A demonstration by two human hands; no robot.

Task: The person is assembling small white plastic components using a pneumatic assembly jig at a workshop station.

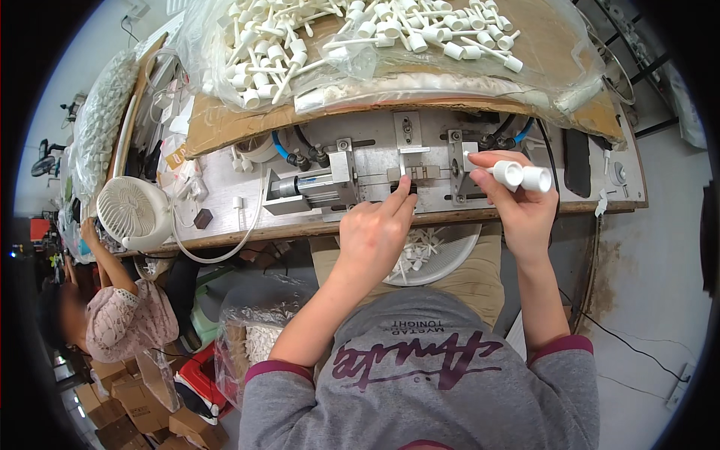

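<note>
My right hand (517,206) is closed round white cup-ended plastic sticks (507,175); two round cups point to the right, out past the fingers. It is just in front of the right-hand metal block (457,166) of a bench fixture. My left hand (377,234) reaches to the middle of the fixture, its index finger stretched forward and the others curled. At its fingertips is a narrow white plastic piece (403,166), lying by the metal holder (425,172); the thumb is hidden. To the left sits a pneumatic cylinder (311,187) with its block.
Piled white cup-ended sticks lie on plastic-covered cardboard (562,67) above the fixture. A white basket (450,262) with more pieces is at my lap. A small fan (135,213) stands at left, a phone (577,163) at right. Another person (127,315) sits far left.
</note>
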